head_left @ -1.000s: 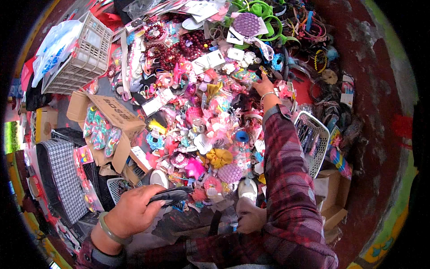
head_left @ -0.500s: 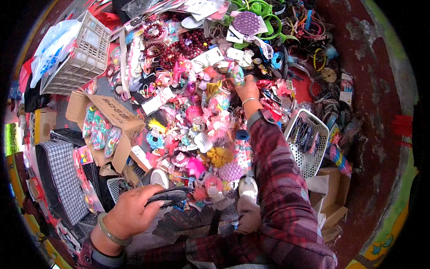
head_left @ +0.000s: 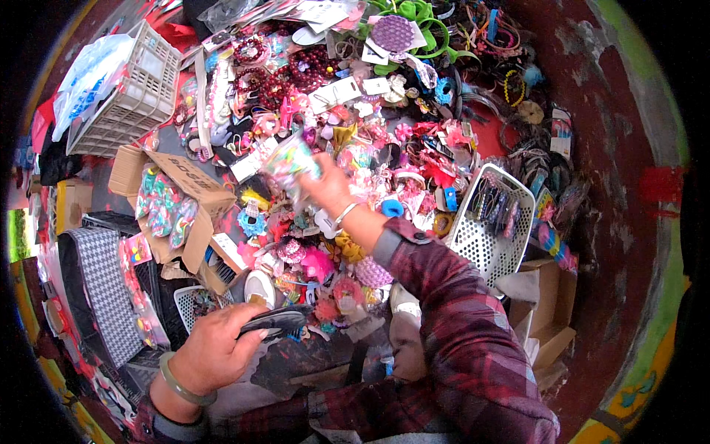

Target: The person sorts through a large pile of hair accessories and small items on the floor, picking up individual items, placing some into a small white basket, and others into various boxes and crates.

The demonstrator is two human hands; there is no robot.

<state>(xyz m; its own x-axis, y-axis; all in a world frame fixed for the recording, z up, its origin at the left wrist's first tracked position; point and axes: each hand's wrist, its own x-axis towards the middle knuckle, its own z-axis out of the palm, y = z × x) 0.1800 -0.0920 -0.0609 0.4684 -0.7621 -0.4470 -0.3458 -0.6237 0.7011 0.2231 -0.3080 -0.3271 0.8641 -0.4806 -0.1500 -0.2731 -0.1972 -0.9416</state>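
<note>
My right hand [head_left: 330, 189] is closed on a clear packet of small, many-coloured pieces [head_left: 290, 160], blurred by motion and held above the pile of hair accessories [head_left: 319, 265]. At lower left, my left hand [head_left: 216, 346] grips a flat, dark, rounded item [head_left: 277, 321] between thumb and fingers; its exact kind is unclear. Left of the packet stands an open cardboard box [head_left: 194, 176], with several similar packets [head_left: 158, 206] inside. Pink bows, flower clips and scrunchies lie beneath my right forearm, which hides part of the pile.
A white perforated basket [head_left: 484, 248] with dark strands stands at right, above another cardboard box [head_left: 555, 311]. A grey plastic crate [head_left: 140, 92] is at upper left. Green headbands [head_left: 436, 37] lie at the far side. My shoes [head_left: 259, 288] touch the pile's near edge.
My right hand has swung left and nearer from the far middle of the pile, bringing the packet toward the cardboard box. My left hand has stayed nearly still with the dark item.
</note>
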